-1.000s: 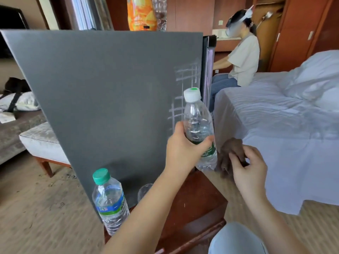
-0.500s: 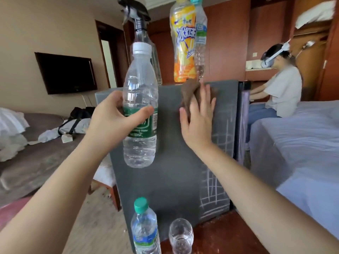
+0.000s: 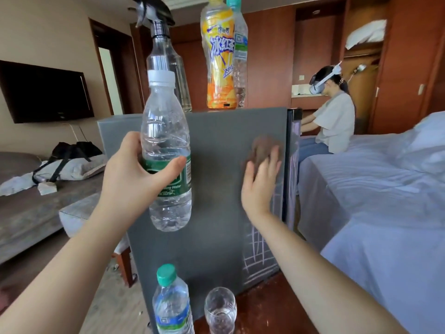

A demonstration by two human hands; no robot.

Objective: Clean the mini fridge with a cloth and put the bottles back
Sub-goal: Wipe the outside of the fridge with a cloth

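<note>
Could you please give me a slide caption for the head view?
The right hand presses a brown cloth against the mini fridge while the left hand holds a water bottle.

Dark flat TV (image 3: 45, 92) on left wall. Below it, grey sofa (image 3: 26, 213) with black bag (image 3: 72, 150) and pale crumpled clothing on seat. Padded stool (image 3: 79, 213) beside sofa. Clear glass (image 3: 220, 309) upright on reddish wooden table (image 3: 277, 312). Right: bed (image 3: 375, 189) under rumpled white sheets. Person (image 3: 334, 121) in light T-shirt sits at far bed edge, white headset (image 3: 319, 86) over eyes. White pillow (image 3: 366, 34) on shelf of wooden wardrobe (image 3: 407, 68).
</note>
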